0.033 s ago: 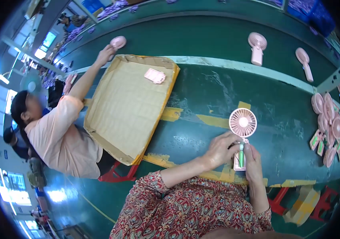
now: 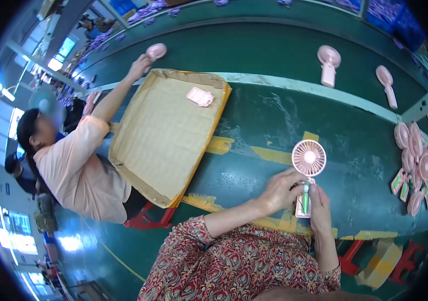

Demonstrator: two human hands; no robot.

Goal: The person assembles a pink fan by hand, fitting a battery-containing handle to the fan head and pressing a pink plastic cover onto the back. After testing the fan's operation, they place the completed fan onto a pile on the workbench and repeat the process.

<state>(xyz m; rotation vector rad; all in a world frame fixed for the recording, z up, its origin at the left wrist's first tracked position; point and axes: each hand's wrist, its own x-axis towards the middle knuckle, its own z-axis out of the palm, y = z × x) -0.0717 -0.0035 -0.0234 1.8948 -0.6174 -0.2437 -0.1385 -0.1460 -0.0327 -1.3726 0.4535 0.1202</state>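
Observation:
Just in front of me is a pink handheld fan, its round grille pointing away and its handle toward me. The handle lies open, and a green cylindrical part shows inside the pale casing. My left hand pinches the fan at the neck from the left. From the right, my right hand grips the handle's side, thumb along the green part. What lies under my fingertips is hidden.
A shallow cardboard tray with pink handle casings stands to the left. A co-worker there holds another pink fan. Two fans lie on the far belt. Several open fans are piled at right.
The whole view has shifted slightly. Both my hands keep their hold on the fan, with little visible change in the fingers.

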